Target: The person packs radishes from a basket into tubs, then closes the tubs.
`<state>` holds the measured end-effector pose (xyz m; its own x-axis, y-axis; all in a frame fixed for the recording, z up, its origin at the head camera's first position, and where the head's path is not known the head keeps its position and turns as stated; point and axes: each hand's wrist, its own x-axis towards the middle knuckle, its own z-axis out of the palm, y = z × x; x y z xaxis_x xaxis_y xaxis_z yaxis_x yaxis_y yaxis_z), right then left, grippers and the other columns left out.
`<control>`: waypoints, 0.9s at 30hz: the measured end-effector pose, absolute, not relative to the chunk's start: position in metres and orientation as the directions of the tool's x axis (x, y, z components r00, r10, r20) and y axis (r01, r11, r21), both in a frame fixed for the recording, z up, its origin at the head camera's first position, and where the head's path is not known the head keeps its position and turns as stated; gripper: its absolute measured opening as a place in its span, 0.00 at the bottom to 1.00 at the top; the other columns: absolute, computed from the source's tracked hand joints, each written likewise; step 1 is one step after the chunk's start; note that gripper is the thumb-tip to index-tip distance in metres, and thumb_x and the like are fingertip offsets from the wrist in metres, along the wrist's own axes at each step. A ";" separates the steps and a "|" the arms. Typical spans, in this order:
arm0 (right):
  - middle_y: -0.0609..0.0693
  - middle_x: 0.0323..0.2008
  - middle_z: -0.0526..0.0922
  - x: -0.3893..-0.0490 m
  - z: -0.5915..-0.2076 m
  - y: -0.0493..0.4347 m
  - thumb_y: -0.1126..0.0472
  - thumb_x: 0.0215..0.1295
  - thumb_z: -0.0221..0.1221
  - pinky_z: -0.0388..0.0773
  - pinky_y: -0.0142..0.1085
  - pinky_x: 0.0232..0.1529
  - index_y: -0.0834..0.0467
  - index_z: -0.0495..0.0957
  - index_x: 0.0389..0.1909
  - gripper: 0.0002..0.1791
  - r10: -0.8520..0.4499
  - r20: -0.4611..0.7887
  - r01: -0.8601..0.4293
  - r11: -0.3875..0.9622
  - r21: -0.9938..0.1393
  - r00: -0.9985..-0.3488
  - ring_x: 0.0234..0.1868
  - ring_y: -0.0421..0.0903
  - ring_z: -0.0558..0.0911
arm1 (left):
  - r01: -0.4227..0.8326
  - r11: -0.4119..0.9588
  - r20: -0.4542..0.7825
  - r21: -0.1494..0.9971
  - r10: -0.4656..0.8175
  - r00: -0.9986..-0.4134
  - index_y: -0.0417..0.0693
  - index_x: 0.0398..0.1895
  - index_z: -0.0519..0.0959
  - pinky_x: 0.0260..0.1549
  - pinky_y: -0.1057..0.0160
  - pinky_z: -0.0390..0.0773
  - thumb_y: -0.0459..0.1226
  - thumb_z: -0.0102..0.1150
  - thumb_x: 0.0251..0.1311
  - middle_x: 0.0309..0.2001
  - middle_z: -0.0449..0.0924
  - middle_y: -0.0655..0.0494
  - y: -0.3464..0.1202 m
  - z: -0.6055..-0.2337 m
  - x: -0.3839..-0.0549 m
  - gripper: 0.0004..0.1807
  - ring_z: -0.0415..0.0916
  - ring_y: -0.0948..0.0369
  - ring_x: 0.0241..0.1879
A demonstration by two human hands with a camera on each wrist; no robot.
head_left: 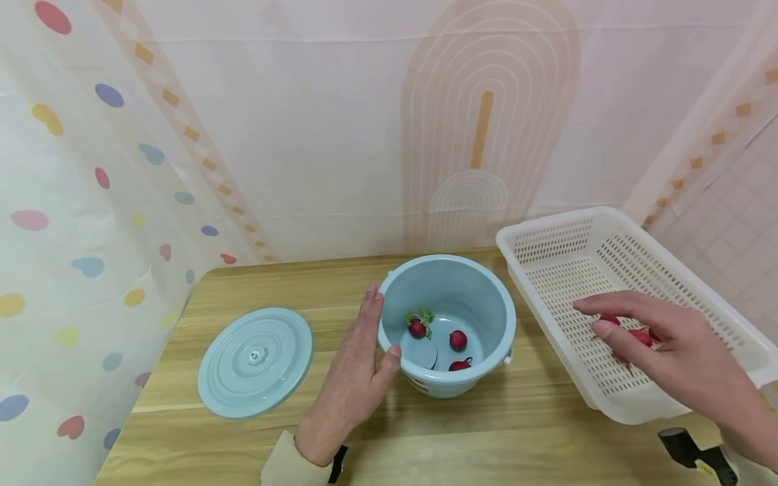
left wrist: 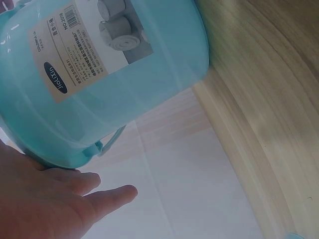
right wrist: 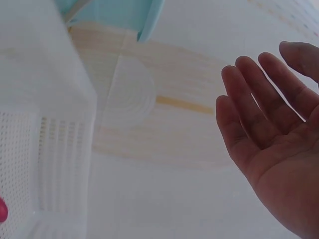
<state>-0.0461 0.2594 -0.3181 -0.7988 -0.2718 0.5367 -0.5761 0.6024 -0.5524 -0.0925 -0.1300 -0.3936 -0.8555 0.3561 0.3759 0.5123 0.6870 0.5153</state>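
Note:
A light blue plastic bucket [head_left: 446,390] stands on the table, tilted toward me in the head view, with red radishes [head_left: 458,340] inside, one with green leaves. My left hand [head_left: 355,368], fingers straight, rests against the bucket's left rim. The left wrist view shows a printed label [left wrist: 89,47] on its wall. Over the white basket [head_left: 547,337] hovers my right hand [head_left: 675,344], thumb and fingers spread. Several radishes [head_left: 641,335] lie in that basket below it, partly hidden by the hand. Its palm appears empty in the right wrist view.
A round blue lid [head_left: 255,362] lies flat on the wooden table [head_left: 292,445], left of the bucket. The basket's long side stands just right of the bucket. A patterned cloth [head_left: 316,135] hangs behind the table and along its left side.

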 end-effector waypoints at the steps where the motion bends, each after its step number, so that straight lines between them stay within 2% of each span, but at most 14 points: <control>1: 0.36 0.46 0.85 -0.046 -0.319 0.262 0.80 0.56 0.68 0.76 0.23 0.26 0.51 0.85 0.54 0.29 -0.271 0.528 -0.570 0.600 -0.561 -0.805 0.27 0.32 0.79 | 0.512 0.687 0.376 0.515 0.356 -0.856 0.42 0.84 0.48 0.73 0.41 0.59 0.46 0.48 0.72 0.84 0.41 0.51 -0.130 -0.394 -0.093 0.42 0.47 0.51 0.81; 3: 0.36 0.44 0.85 -0.047 -0.321 0.268 0.80 0.58 0.66 0.75 0.25 0.23 0.53 0.85 0.54 0.27 -0.259 0.502 -0.547 0.590 -0.594 -0.825 0.22 0.34 0.79 | 0.512 0.686 0.377 0.517 0.354 -0.856 0.41 0.84 0.48 0.73 0.41 0.59 0.45 0.49 0.72 0.84 0.41 0.51 -0.130 -0.394 -0.093 0.42 0.47 0.51 0.81; 8: 0.37 0.41 0.86 -0.047 -0.329 0.283 0.74 0.67 0.63 0.73 0.30 0.17 0.53 0.85 0.56 0.21 -0.173 0.356 -0.384 0.607 -0.696 -0.918 0.24 0.38 0.83 | 0.515 0.684 0.384 0.516 0.353 -0.853 0.40 0.83 0.49 0.73 0.41 0.60 0.44 0.49 0.72 0.84 0.43 0.48 -0.130 -0.395 -0.094 0.41 0.48 0.50 0.81; 11: 0.35 0.43 0.86 -0.048 -0.334 0.293 0.71 0.69 0.62 0.75 0.31 0.16 0.52 0.85 0.57 0.19 -0.140 0.308 -0.325 0.627 -0.708 -0.941 0.28 0.38 0.83 | 0.515 0.685 0.385 0.515 0.352 -0.853 0.39 0.83 0.50 0.73 0.41 0.60 0.44 0.49 0.72 0.84 0.43 0.47 -0.130 -0.395 -0.094 0.41 0.49 0.49 0.80; 15: 0.31 0.48 0.85 -0.053 -0.342 0.307 0.70 0.70 0.63 0.78 0.22 0.31 0.53 0.85 0.56 0.18 -0.139 0.308 -0.320 0.664 -0.676 -0.941 0.38 0.32 0.83 | 0.514 0.685 0.385 0.516 0.351 -0.854 0.39 0.83 0.50 0.73 0.40 0.60 0.44 0.49 0.71 0.84 0.44 0.46 -0.129 -0.396 -0.094 0.41 0.49 0.49 0.80; 18: 0.30 0.49 0.84 -0.058 -0.347 0.319 0.69 0.70 0.63 0.73 0.15 0.43 0.54 0.85 0.56 0.16 -0.155 0.294 -0.316 0.686 -0.655 -0.943 0.44 0.27 0.82 | 0.509 0.688 0.379 0.518 0.349 -0.857 0.39 0.83 0.50 0.73 0.40 0.60 0.44 0.49 0.71 0.84 0.43 0.47 -0.129 -0.395 -0.094 0.41 0.49 0.49 0.80; 22: 0.28 0.47 0.83 -0.064 -0.348 0.335 0.66 0.71 0.63 0.72 0.14 0.42 0.54 0.84 0.58 0.16 -0.159 0.232 -0.274 0.715 -0.643 -0.960 0.46 0.23 0.80 | 0.504 0.687 0.372 0.522 0.349 -0.860 0.40 0.83 0.50 0.73 0.40 0.60 0.45 0.48 0.71 0.84 0.44 0.47 -0.128 -0.394 -0.093 0.41 0.49 0.49 0.80; 27: 0.27 0.46 0.84 -0.072 -0.343 0.352 0.67 0.70 0.64 0.75 0.17 0.39 0.54 0.83 0.58 0.18 -0.200 0.185 -0.272 0.740 -0.615 -0.962 0.45 0.24 0.81 | 0.497 0.690 0.360 0.525 0.349 -0.865 0.40 0.83 0.50 0.74 0.42 0.59 0.45 0.48 0.72 0.84 0.43 0.48 -0.129 -0.393 -0.093 0.41 0.47 0.51 0.81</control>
